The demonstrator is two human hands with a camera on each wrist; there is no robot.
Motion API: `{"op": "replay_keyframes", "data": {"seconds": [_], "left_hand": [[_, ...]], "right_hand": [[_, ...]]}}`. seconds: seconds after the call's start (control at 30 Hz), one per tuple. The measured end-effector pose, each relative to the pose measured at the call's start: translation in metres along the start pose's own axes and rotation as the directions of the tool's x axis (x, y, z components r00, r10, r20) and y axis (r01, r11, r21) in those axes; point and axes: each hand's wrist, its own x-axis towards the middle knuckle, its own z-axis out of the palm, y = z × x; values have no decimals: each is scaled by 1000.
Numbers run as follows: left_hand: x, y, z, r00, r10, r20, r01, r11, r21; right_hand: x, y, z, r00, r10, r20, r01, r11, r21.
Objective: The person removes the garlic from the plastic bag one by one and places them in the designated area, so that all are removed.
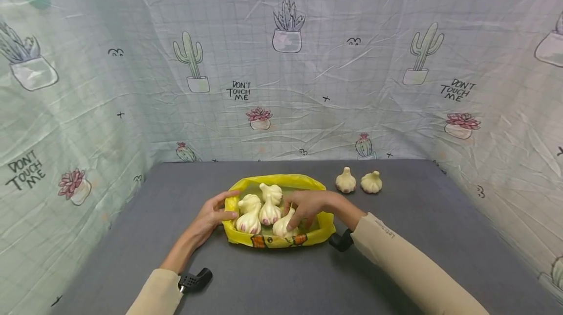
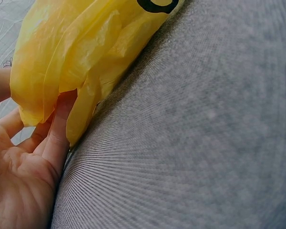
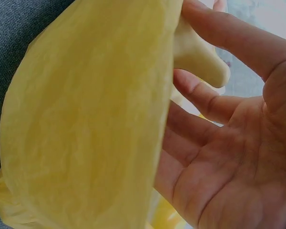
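A yellow plastic bag (image 1: 316, 241) lies on the table with its mouth spread wide, and several garlic bulbs (image 1: 249, 222) sit inside it. At the bag's left end my left hand (image 1: 206, 219) holds the rim; in the left wrist view its fingers (image 2: 59, 129) go in under the yellow plastic. My right hand (image 1: 308, 205) reaches into the right part of the bag and grips a garlic bulb (image 1: 281, 227) between thumb and fingers. The right wrist view shows this bulb's stem (image 3: 209, 67) beside the thumb, while the bag's wall (image 3: 86, 119) hides the rest.
Two more garlic bulbs (image 1: 346, 180) stand on the grey table (image 1: 272, 281) behind and right of the bag. A patterned cloth (image 1: 325, 70) hangs around the back and both sides of the table.
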Motion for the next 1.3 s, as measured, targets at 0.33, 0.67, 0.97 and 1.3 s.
{"op": "replay_keyframes", "data": {"seconds": [0.33,0.67,0.97,1.3], "left_hand": [[-1,1,0,1000,-4,-7,4,1000,-2],[-1,0,1,1000,-7,-3,7,1000,-11],[-1,1,1,1000,-2,-7,2,1000,-6],[-1,1,2,1000,-4,-9,4,1000,-4]], "right_hand": [[3,0,2,1000,15,11,-16,998,58],[4,-2,4,999,26,35,-29,995,95],[6,-4,7,1000,18,7,-19,998,66],[5,-7,4,1000,1,14,-1,1000,-8]]}}
